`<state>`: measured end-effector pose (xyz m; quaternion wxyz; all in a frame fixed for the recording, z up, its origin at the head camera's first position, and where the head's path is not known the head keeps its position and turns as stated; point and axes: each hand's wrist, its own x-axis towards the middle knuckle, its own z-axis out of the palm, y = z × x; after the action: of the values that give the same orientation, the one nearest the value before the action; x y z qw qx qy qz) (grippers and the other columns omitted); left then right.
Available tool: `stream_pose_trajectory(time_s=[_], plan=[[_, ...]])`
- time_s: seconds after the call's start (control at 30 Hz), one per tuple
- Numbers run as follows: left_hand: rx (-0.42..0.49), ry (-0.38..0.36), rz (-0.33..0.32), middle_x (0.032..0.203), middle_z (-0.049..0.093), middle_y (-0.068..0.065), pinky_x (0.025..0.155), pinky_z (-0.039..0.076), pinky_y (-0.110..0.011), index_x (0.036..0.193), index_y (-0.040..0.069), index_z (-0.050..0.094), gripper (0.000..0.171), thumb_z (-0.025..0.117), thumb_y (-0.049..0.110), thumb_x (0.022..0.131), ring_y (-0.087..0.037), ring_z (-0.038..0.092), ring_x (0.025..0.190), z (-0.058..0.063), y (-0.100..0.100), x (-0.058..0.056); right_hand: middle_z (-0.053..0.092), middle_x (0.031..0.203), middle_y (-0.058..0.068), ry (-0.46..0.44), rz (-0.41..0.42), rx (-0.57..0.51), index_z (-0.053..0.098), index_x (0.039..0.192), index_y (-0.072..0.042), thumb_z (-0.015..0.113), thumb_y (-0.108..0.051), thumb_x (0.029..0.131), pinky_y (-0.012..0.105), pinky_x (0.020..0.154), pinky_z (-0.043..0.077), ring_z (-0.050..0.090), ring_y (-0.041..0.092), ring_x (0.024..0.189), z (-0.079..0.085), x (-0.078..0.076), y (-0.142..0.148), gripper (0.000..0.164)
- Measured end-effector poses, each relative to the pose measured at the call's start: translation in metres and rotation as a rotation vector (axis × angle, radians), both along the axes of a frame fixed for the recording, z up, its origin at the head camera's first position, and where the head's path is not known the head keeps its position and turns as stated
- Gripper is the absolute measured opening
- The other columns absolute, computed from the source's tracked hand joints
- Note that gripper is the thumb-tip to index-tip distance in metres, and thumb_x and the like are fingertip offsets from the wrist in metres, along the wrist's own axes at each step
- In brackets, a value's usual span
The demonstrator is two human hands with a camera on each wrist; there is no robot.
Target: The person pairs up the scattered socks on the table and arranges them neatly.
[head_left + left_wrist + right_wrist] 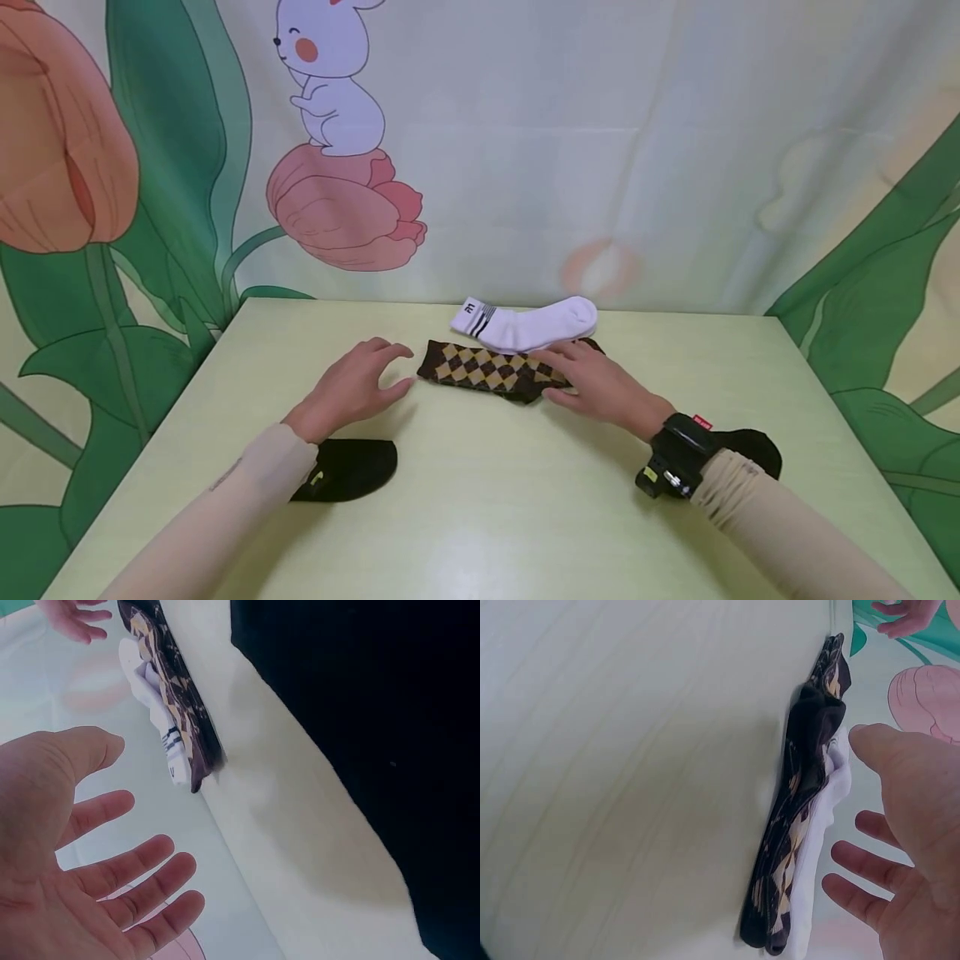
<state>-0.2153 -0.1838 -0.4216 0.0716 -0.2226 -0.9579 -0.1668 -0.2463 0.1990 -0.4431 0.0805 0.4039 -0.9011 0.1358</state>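
Observation:
A brown argyle sock [480,367] lies flat across the far half of the table, just in front of a white sock [536,327] with black stripes at its cuff. My left hand [352,387] hovers left of the argyle sock's cuff, fingers apart and holding nothing. Over the other end of that sock is my right hand [600,385], hiding part of it. The right wrist view shows the fingers [870,866] loosely extended, apart from the argyle sock [784,847]. Below my left wrist lies a black sock [358,468].
Another black item [756,446], with a red tag, lies partly hidden under my right wrist. The pale table [480,508] ends at a curtain [675,167] printed with flowers and a rabbit. A black wrist device [678,454] is strapped to my right arm.

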Motion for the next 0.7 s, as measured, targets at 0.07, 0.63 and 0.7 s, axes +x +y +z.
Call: stream_pose_trajectory(time_s=[0.07,0.63,0.7], plan=[[0.002,-0.002,0.008,0.121,0.066,-0.015,0.097,0.053,-0.051,0.128,0.008,0.068,0.041,0.075,0.028,0.094,-0.032,0.062,0.112,0.0,-0.003,0.002,0.058,0.14,0.01,0.003,-0.001,-0.001,0.056,0.147,-0.011,0.076,-0.027,0.096,0.047,0.103,0.048,0.055,0.028,0.126,0.0,0.001,-0.002,0.058],[0.037,0.002,0.052,0.125,0.066,-0.016,0.099,0.051,-0.054,0.129,0.006,0.066,0.041,0.074,0.028,0.095,-0.035,0.061,0.117,-0.001,-0.027,0.015,0.06,0.137,0.01,0.03,0.026,0.0,0.057,0.146,-0.01,0.076,-0.029,0.096,0.046,0.101,0.049,0.059,0.027,0.121,0.005,0.01,-0.021,0.057],[0.049,0.01,0.054,0.124,0.066,-0.016,0.099,0.051,-0.054,0.129,0.006,0.066,0.041,0.073,0.027,0.095,-0.035,0.062,0.116,-0.001,-0.031,0.018,0.06,0.137,0.01,0.034,0.028,0.0,0.058,0.145,-0.011,0.076,-0.029,0.095,0.045,0.099,0.05,0.06,0.026,0.12,0.005,0.011,-0.023,0.056]])
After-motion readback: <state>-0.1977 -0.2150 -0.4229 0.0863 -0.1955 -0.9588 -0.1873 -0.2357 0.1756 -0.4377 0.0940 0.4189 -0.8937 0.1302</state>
